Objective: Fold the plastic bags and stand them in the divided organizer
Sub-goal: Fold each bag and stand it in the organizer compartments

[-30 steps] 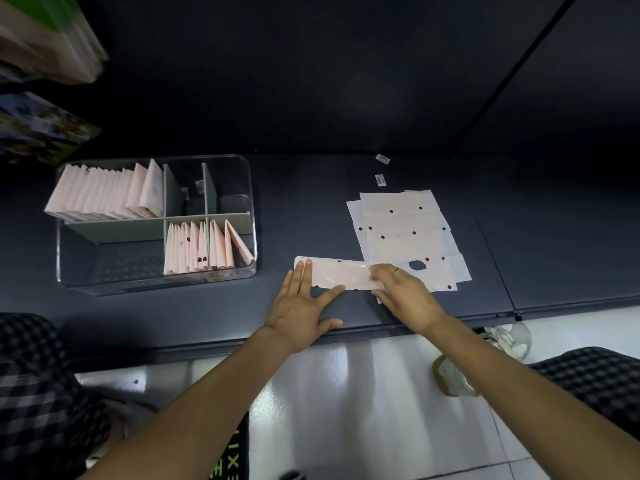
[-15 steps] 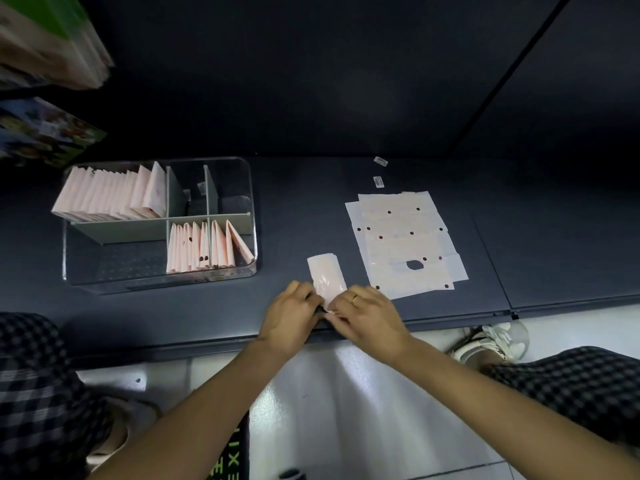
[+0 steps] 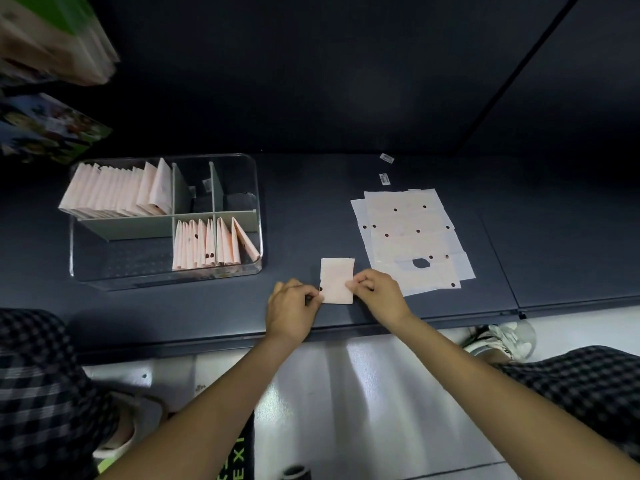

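I am looking down at a dark shelf [image 3: 311, 209] with my two bare hands near its front edge. Between them lies a small folded pink plastic bag [image 3: 336, 279], flat on the shelf. My left hand [image 3: 292, 313] has its fingers curled and pinches the bag's lower left edge. My right hand [image 3: 379, 294] is curled the same way and pinches the bag's right edge between thumb and fingertips.

Taking the folded bag as the landmark: just to its right, partly behind my right hand, lies a loose stack of flat unfolded bags [image 3: 410, 233], pale with small dark dots and one larger dark hole. Well to the left of the folded bag and a little farther back sits a clear organizer [image 3: 166, 275] with grey-green dividers. Its back left section holds a long row of folded bags [image 3: 117, 192] standing on edge. Its front right section, the one nearest the bag in my hands, holds a shorter standing row [image 3: 211, 245]. Beyond the flat stack, two small white labels [image 3: 385, 178] lie on the shelf.
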A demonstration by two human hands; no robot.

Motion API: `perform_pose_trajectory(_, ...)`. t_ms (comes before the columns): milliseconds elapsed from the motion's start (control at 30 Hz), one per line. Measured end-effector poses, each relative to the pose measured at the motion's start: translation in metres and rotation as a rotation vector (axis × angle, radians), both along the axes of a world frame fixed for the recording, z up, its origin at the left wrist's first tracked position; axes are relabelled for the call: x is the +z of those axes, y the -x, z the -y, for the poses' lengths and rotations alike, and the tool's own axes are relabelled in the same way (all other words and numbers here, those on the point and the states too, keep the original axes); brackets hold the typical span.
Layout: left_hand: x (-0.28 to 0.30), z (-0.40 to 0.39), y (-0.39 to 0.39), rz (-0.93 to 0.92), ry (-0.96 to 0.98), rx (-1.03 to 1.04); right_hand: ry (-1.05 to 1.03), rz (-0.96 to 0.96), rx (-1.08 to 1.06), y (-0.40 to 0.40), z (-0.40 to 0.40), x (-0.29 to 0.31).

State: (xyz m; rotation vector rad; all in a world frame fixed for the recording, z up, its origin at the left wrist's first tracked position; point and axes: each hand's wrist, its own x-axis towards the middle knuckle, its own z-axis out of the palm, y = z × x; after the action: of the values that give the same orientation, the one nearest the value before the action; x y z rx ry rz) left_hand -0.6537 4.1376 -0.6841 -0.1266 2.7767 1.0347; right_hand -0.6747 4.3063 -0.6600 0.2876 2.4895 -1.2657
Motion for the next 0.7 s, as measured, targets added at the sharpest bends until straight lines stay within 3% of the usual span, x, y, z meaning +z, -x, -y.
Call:
perform_pose_trajectory(167, 0.008, -0.002, -0.005, -0.106, -0.003, 0.007, -0.176, 0.114, 0.001, 0.016, 0.007, -0.003)
perform_pose_trajectory(267, 0.005, -0.003, -0.017, -0.29, 0.136, -0.282, -0.184, 0.121, -0.006, 0.018, 0.008, -0.002)
perform_pose_trajectory(367, -0.005, -0.007, -0.028, -0.196, 0.303, -0.577, -0.188, 0.127, -0.004, 0.019, 0.008, -0.001)
perform_pose_trajectory(533, -0.011, -0.006, -0.03, -0.119, 0.468, -0.68, -0.229, 0.08, -0.07, 0.019, 0.013, -0.001)
perform_pose_trajectory(633, -0.01, -0.006, -0.029, -0.088, 0.499, -0.718, -0.065, -0.133, -0.187, 0.015, 0.018, 0.002)
perform_pose_trajectory(700, -0.009, -0.006, -0.029, -0.067, 0.504, -0.725, 0.153, -0.089, -0.088, 0.015, 0.024, 0.005)
